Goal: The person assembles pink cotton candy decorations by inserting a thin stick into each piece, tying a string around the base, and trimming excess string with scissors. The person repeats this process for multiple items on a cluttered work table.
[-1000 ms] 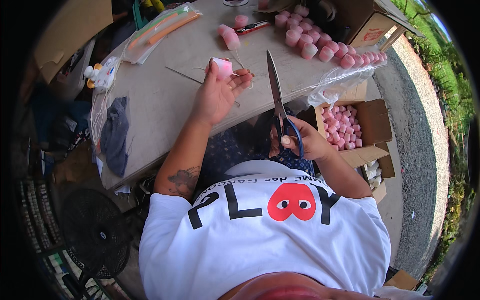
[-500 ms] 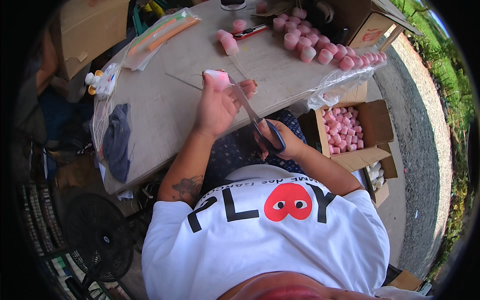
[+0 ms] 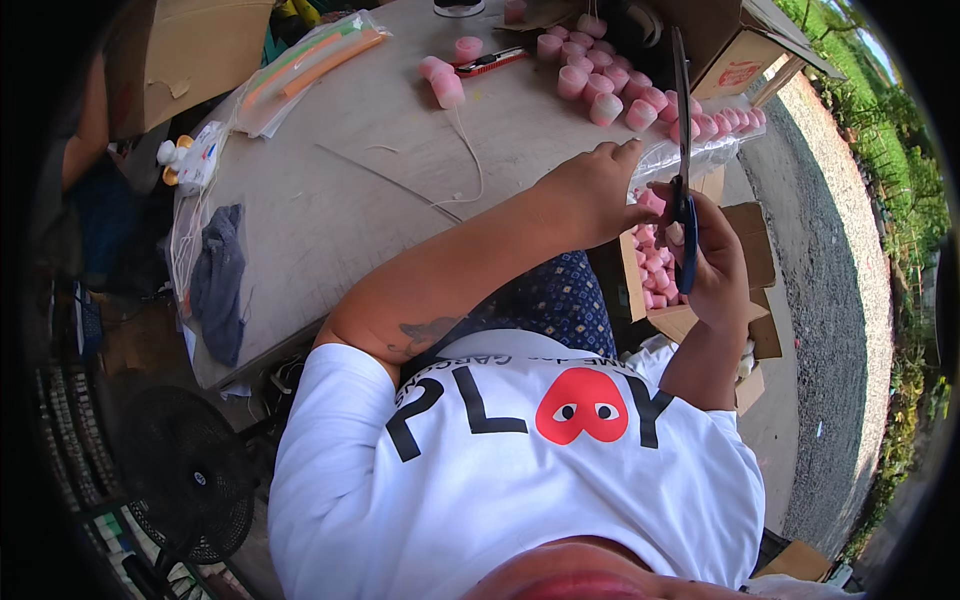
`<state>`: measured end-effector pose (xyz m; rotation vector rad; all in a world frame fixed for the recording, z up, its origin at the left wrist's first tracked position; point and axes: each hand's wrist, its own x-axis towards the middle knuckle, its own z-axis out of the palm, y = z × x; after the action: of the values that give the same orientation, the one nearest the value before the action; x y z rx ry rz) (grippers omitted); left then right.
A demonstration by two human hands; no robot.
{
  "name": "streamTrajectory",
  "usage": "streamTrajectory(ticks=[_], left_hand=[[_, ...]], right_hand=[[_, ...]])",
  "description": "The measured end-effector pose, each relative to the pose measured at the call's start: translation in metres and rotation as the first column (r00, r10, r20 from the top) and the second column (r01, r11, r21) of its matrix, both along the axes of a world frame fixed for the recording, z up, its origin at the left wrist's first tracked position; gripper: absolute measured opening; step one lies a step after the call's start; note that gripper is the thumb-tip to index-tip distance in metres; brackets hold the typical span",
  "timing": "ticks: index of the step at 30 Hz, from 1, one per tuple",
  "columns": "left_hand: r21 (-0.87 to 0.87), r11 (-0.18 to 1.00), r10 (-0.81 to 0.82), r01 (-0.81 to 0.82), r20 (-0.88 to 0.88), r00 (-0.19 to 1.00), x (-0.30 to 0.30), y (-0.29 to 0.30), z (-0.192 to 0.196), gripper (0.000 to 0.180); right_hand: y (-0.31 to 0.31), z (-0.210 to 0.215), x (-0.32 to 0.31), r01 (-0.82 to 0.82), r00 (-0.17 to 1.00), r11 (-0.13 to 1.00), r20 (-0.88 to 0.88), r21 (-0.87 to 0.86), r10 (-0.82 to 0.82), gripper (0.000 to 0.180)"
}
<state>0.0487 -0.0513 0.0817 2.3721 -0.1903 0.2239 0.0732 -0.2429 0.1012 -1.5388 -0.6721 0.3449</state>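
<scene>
My left hand (image 3: 590, 193) reaches across to the right, over the edge of a cardboard box (image 3: 765, 243) of small pink cylinders (image 3: 655, 268). Its fingers are stretched and apart. Close by, my right hand (image 3: 718, 255) grips scissors (image 3: 684, 190) with dark blue handles, their blades pointing away from me and looking closed. Another pink cylinder (image 3: 650, 201) shows between the fingertips of both hands; I cannot tell whether it is touched or lies in the box behind. On the table, a white string (image 3: 480, 160) trails from beside a pink cylinder (image 3: 448, 91).
Many pink cylinders (image 3: 603, 108) stand at the table's (image 3: 300, 220) far right. A red-and-black cutter (image 3: 490, 62) lies left of them. A thin rod (image 3: 385, 180), a grey cloth (image 3: 217, 285) and a plastic bag of orange sticks (image 3: 310, 70) are on the left. A black fan (image 3: 190, 475) stands lower left.
My left hand has swung right from over the table to the box, and its fingers have spread from the pink cylinder. My right hand has moved right, turning the scissors upright.
</scene>
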Motion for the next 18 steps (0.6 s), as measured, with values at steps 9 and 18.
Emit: streamTrajectory(ticks=[9,18], left_hand=[[0.457,0.806,0.305,-0.375,0.221,0.926,-0.099,0.066,-0.056,0.051],[0.244,0.888,0.268,-0.39,0.413,0.87,-0.129,0.078,-0.081,0.031]], right_hand=[[0.022,-0.068,0.041,0.394,0.857,0.816,0.489,-0.423,-0.161,0.041],[0.094,-0.073,0.043,0.525,0.515,0.76,0.854,-0.383,0.074,0.036]])
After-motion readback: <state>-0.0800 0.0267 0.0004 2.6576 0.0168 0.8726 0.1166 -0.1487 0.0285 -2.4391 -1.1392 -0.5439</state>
